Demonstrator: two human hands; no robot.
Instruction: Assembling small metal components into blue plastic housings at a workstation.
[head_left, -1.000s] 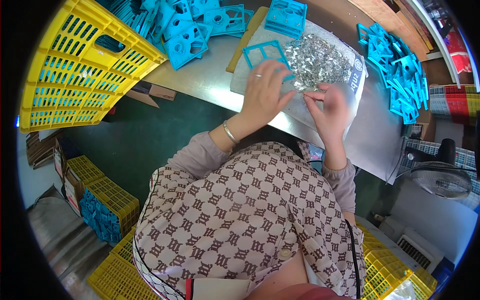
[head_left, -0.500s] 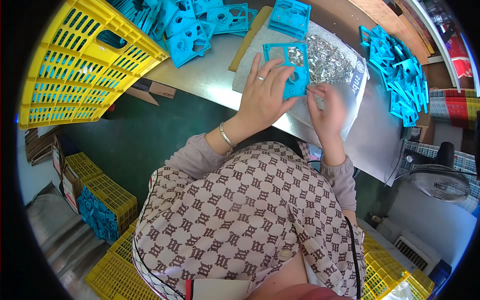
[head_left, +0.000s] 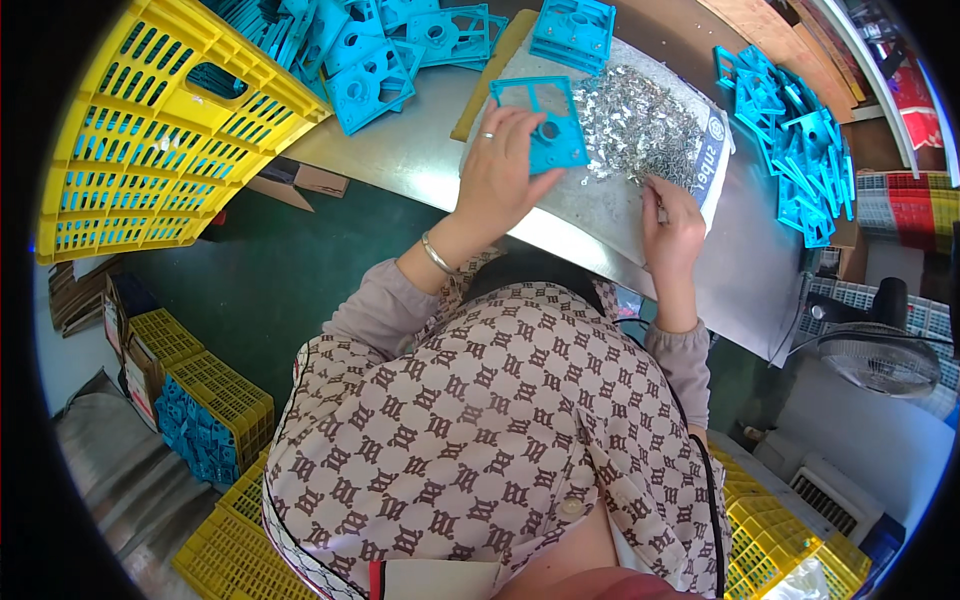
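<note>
My left hand (head_left: 496, 190) grips the lower left side of a turquoise plastic frame (head_left: 567, 148), which has a large opening and a round hole. It is held over a white sack (head_left: 605, 222) laid on the metal table. Right of the frame, a pile of small shiny metal parts (head_left: 640, 120) is spread on the sack. At the pile's near edge, my right hand (head_left: 675, 232) has thumb and fingertips pinched together; whatever is between them is too small to make out. Beyond the pile stands a short stack of similar turquoise frames (head_left: 572, 30).
A heap of turquoise frames (head_left: 365, 88) lies at the far left, beside a tilted yellow crate (head_left: 150, 135). Another heap of turquoise parts (head_left: 800, 150) is at the right. A fan (head_left: 880, 362) stands past the right end of the metal table (head_left: 375, 155).
My left hand has shifted left with the turquoise frame. My right hand has left the frame's lower right corner and moved right to the edge of the metal parts.
</note>
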